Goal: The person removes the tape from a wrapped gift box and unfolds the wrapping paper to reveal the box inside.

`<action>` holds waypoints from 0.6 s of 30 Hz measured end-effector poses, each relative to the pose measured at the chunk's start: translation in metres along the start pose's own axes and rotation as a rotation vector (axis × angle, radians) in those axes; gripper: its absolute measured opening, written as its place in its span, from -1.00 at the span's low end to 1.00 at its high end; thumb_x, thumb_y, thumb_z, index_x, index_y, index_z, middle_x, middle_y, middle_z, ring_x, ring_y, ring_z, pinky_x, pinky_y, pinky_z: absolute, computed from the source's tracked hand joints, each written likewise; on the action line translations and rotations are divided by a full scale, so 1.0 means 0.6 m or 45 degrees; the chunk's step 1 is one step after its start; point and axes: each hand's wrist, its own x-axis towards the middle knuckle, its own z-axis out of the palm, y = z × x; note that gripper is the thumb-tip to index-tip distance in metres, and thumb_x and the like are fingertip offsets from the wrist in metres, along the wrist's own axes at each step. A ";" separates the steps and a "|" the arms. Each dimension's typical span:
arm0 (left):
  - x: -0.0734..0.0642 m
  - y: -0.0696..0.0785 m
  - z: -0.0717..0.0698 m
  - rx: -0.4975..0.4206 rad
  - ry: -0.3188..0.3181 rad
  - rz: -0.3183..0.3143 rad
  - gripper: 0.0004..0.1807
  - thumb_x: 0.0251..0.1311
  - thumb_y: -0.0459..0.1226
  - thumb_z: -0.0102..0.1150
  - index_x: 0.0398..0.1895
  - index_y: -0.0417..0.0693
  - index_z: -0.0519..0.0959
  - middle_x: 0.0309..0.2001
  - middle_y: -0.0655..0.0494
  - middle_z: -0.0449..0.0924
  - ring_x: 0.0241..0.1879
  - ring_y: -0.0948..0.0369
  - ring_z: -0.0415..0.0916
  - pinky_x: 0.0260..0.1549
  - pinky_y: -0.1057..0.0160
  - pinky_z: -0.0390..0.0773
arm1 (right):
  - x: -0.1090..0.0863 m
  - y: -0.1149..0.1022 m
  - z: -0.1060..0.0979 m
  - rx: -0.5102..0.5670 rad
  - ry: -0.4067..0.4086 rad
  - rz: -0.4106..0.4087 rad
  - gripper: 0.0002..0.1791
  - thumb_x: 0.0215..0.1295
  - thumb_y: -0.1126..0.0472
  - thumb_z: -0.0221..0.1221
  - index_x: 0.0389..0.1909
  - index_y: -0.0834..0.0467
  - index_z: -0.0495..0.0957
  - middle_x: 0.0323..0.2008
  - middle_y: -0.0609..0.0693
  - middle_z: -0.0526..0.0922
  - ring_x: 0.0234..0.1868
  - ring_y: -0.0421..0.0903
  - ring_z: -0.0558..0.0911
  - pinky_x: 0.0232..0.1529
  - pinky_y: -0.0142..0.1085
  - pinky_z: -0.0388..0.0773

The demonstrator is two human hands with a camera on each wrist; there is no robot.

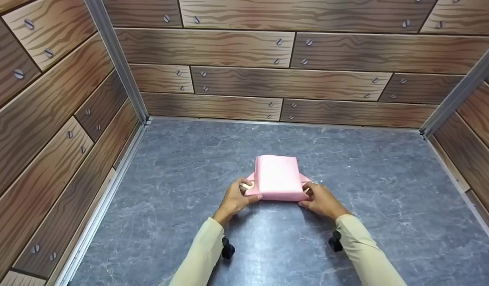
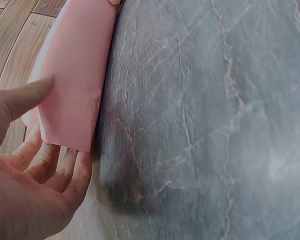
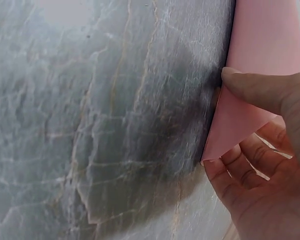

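Note:
A box wrapped in pink paper (image 1: 278, 174) lies on the grey marbled surface, with paper flaps sticking out at both its ends. At its left end my left hand (image 1: 235, 197) grips it; in the left wrist view the thumb presses the paper's front face (image 2: 72, 100) and the fingers curl at the end flap. On the other end my right hand (image 1: 321, 200) holds the near corner. The right wrist view shows its thumb on a slanting pink fold (image 3: 240, 120), fingers behind it. Something pale shows between the flaps at the left end; most of the contents are hidden.
Wood-plank-patterned panels stand at the back (image 1: 236, 47), left (image 1: 49, 131) and right (image 1: 479, 131), joined by grey metal corner posts (image 1: 119, 59). The grey marbled surface (image 1: 169, 159) spreads around the box. Dark devices (image 1: 228, 248) sit at both wrists.

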 end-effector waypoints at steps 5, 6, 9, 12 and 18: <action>0.000 -0.003 -0.004 -0.009 -0.009 0.013 -0.44 0.06 -0.26 0.54 0.08 -0.29 0.52 -0.36 0.02 0.54 -0.38 0.21 0.44 -0.39 0.33 0.43 | -0.002 0.002 -0.002 0.022 -0.017 -0.029 -0.59 0.07 0.36 0.46 -0.09 0.39 0.55 -0.36 0.07 0.68 -0.37 -0.12 0.59 -0.27 -0.21 0.55; 0.000 -0.003 -0.005 -0.008 -0.012 0.013 -0.42 0.07 -0.26 0.53 0.11 -0.32 0.52 -0.38 0.03 0.53 -0.39 0.22 0.43 -0.40 0.33 0.42 | -0.002 0.002 -0.002 0.020 -0.019 -0.031 -0.59 0.07 0.35 0.46 -0.09 0.40 0.56 -0.36 0.07 0.68 -0.37 -0.12 0.58 -0.26 -0.21 0.56; 0.002 -0.004 -0.007 0.003 -0.030 -0.002 -0.38 0.11 -0.27 0.50 0.19 -0.40 0.51 -0.39 0.05 0.50 -0.40 0.24 0.40 -0.43 0.36 0.39 | -0.002 0.001 -0.002 0.009 -0.015 -0.029 -0.54 0.07 0.32 0.48 -0.06 0.41 0.56 -0.33 0.08 0.68 -0.33 -0.10 0.59 -0.21 -0.15 0.57; 0.004 -0.005 -0.009 0.020 -0.064 -0.035 -0.39 0.13 -0.26 0.49 0.18 -0.44 0.52 -0.39 0.09 0.49 -0.42 0.27 0.36 -0.45 0.39 0.37 | -0.001 0.001 -0.001 0.052 -0.017 -0.022 -0.47 0.04 0.30 0.51 -0.03 0.45 0.53 -0.30 0.11 0.67 -0.31 -0.09 0.59 -0.19 -0.17 0.58; 0.004 -0.007 -0.007 0.024 -0.149 0.015 -0.71 0.11 -0.32 0.48 -0.19 -0.37 0.67 -0.53 0.17 0.41 -0.51 0.33 0.28 -0.52 0.42 0.25 | 0.001 0.001 0.000 0.224 -0.065 -0.014 -0.36 -0.05 0.38 0.52 0.03 0.54 0.46 -0.26 0.16 0.63 -0.26 -0.04 0.60 -0.17 -0.21 0.60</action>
